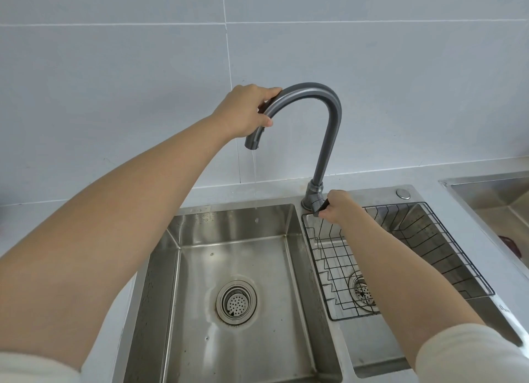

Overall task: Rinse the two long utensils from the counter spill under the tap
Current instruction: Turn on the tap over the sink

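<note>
The left hand (243, 112) has its fingers wrapped around the tap (329, 108) spout near the nozzle, where a thin water stream (254, 171) falls toward the large basin (229, 268), holding only its drain strainer (236, 302). The right hand (339, 206) pinches the tap lever (322, 206). The wire rack (400, 256) sits in the smaller basin. No writing is legible; the utensils are out of view.

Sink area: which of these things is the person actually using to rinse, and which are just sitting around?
In use:
- tap spout, held by the left hand
- tap lever, held by the right hand
- water stream
- left basin

Just there:
- wire rack
- round button
- second sink

No utensils visible.
</note>
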